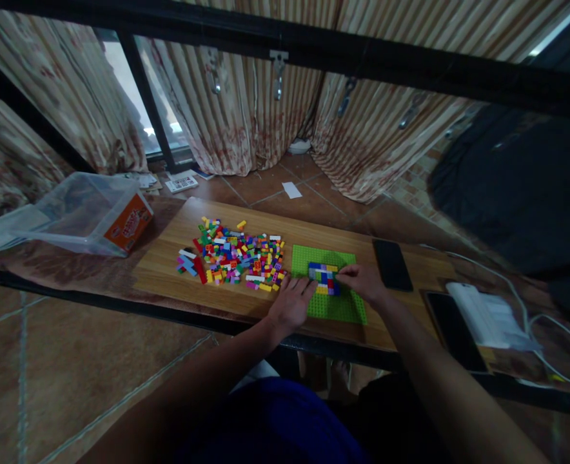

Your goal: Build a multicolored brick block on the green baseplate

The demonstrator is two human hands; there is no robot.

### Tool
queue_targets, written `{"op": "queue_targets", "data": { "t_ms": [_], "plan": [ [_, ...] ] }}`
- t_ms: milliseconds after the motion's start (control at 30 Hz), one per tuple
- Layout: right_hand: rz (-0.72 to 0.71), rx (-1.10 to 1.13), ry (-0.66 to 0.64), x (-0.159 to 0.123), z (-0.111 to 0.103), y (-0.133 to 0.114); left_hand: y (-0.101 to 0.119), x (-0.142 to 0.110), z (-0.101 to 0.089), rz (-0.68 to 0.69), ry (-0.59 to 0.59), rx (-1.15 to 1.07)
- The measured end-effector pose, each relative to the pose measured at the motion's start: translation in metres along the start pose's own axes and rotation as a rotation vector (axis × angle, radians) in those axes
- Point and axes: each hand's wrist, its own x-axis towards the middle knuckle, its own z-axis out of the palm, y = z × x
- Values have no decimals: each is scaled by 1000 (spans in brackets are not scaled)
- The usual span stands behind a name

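Observation:
A green baseplate (331, 312) lies on the wooden board, bearing a low block of toy bricks (324, 278) in blue, yellow, white, red and grey. My left hand (292, 304) rests over the plate's left edge, its fingers stretched towards the block's left side. At the block's right side, my right hand (362, 282) has thumb and fingers pinched together; what is between them is too small to make out. Left of the plate spreads a pile of loose toy bricks (241, 254) in many colours, with a few longer ones at its left end.
A clear plastic box (79, 212) with an orange label stands at the far left. Right of the plate lies a black phone (392, 264). Further right are another dark flat device (454, 332), a white packet (483, 316) and a white cable (524, 306). A dark rail (314, 58) crosses above.

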Motion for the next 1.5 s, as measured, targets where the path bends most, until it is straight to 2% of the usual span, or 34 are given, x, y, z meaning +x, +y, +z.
{"op": "queue_targets", "data": {
  "t_ms": [133,433,733,1000,1200,1300,1433,1500],
  "plan": [
    [17,-24,-42,-4,8,-6,0,1,-3,9,-27,10],
    [78,-254,-18,-1,13,-22,2,2,-4,-10,-53,34],
    [83,-231,-32,0,14,-20,4,3,-4,-17,-49,89],
    [90,-208,-59,3,15,-20,10,8,-12,-1,-104,188],
    [94,-216,-57,3,17,-20,12,11,-8,14,-122,247],
    [78,-109,-50,3,15,-16,12,10,-8,6,-120,246],
    [128,252,-89,-2,9,-5,9,6,-8,-6,-99,207],
    [160,326,-82,-6,7,-1,8,4,-7,-8,-93,182]
  ]
}}
